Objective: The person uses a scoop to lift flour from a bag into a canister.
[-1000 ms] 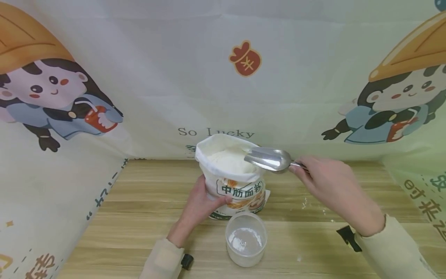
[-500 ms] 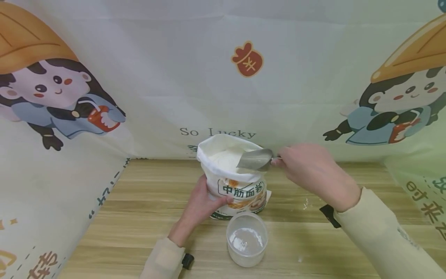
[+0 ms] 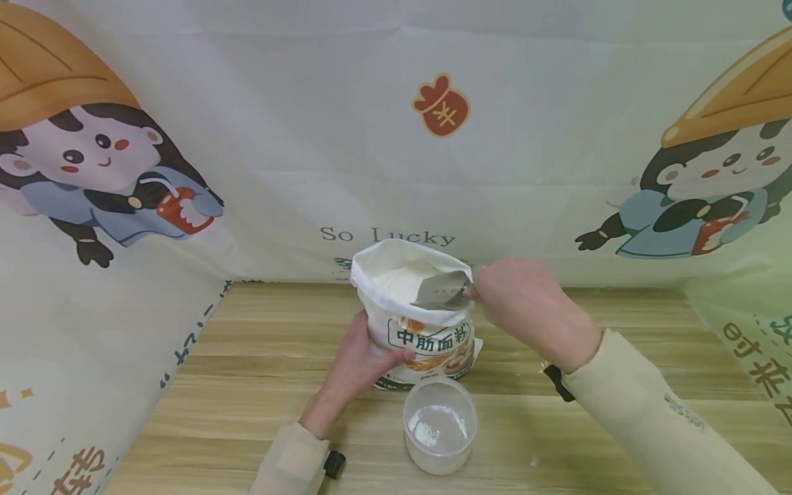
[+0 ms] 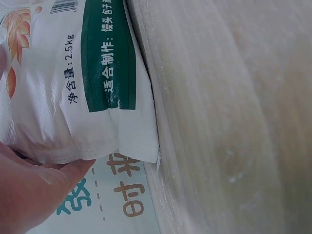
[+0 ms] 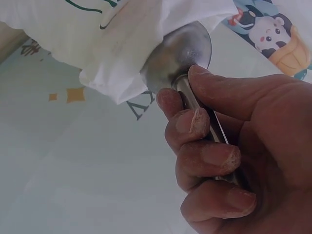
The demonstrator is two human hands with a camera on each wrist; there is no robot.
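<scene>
A white flour bag with green lettering stands upright on the table, its mouth rolled open and pale flour visible inside. My left hand grips the bag's left side, thumb across the printed front; the left wrist view shows the bag close up. In my right hand is a metal scoop, its blade dipped into the bag's mouth. The right wrist view shows my fingers curled round the handle of the scoop. How much flour the blade carries is hidden.
Just in front of the bag stands a clear round plastic tub with some white flour on its bottom. Specks of flour lie on the wooden table to the right. A printed cloth backdrop rises directly behind the bag.
My right hand has moved left and turned, carrying the scoop from above the bag's right rim down into its mouth. The left hand, bag and tub look unmoved.
</scene>
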